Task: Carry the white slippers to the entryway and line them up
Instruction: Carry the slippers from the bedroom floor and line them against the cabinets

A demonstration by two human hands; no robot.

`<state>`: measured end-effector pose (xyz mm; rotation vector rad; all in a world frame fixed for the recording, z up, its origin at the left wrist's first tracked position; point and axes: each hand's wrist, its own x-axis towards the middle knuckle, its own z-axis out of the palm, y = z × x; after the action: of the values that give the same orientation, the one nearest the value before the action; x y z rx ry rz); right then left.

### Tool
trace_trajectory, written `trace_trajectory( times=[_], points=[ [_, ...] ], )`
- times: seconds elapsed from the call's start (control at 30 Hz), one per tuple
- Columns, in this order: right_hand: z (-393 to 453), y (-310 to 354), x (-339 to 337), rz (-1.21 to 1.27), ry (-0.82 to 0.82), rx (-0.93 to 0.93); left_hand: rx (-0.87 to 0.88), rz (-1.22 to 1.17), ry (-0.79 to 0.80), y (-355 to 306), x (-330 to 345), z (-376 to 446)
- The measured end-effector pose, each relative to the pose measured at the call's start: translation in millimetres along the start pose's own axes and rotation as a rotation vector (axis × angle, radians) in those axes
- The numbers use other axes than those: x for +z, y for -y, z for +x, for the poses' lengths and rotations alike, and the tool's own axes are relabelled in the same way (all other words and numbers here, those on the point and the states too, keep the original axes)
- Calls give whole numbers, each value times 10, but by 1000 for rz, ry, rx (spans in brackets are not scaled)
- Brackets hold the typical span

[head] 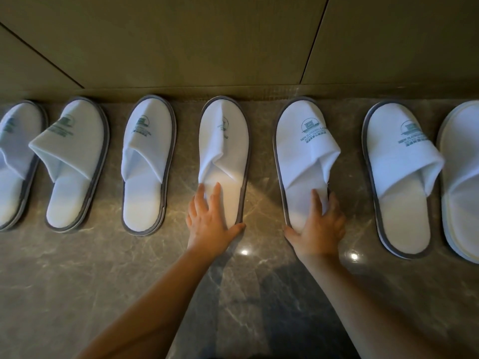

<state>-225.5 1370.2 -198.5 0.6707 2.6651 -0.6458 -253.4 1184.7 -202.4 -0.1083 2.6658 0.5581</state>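
Several white slippers with grey edging and green logos lie in a row on the marble floor, toes toward the wall. My left hand (210,224) grips the heel of the middle slipper (225,141), fingers on its insole and thumb round the back edge. My right hand (320,226) holds the heel of the neighbouring slipper (303,151) the same way. More slippers lie to the left (149,161), (77,161), (15,161) and to the right (399,172).
A beige panelled wall (233,47) runs along just beyond the slipper toes. At the far right edge lies a white slipper with cream trim (464,177). Glossy brown marble floor (103,281) stretches toward me, with light reflections near my wrists.
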Motion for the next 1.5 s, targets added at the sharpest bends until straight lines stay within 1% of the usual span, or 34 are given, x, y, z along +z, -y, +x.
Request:
trace_trajectory(
  times=[0.17,0.27,0.33,0.43,0.5,0.57,0.63,0.77,0.93,1.13,1.5],
  points=[
    [7,1,-48,-19,12,-14,45,63,-43,-27,-38,-28],
    [-2,-87,-178,-16,-41,-54,163,19,-86,-200,-27,-78],
    [-12,-232,-313,-4,-114,-58,251,15,-50,-429,53,-108],
    [-14,-582,-534,7,-221,20,345,64,83,-807,259,-147],
    [8,-833,-665,-13,-228,88,399,132,166,-967,399,-157],
    [49,-1021,-755,-59,-197,138,431,238,197,-1034,493,-138],
    [87,-1135,-791,-72,-150,153,431,291,181,-1059,536,-89],
    [140,-1230,-761,-60,-72,144,430,282,128,-1070,542,-14],
    [168,-1221,-697,-10,-120,159,417,271,109,-1024,533,-9],
    [181,-1098,-556,68,-119,173,407,259,97,-1037,531,-19],
    [241,-1105,-520,54,-133,182,408,284,143,-1028,524,-4]
  ],
)
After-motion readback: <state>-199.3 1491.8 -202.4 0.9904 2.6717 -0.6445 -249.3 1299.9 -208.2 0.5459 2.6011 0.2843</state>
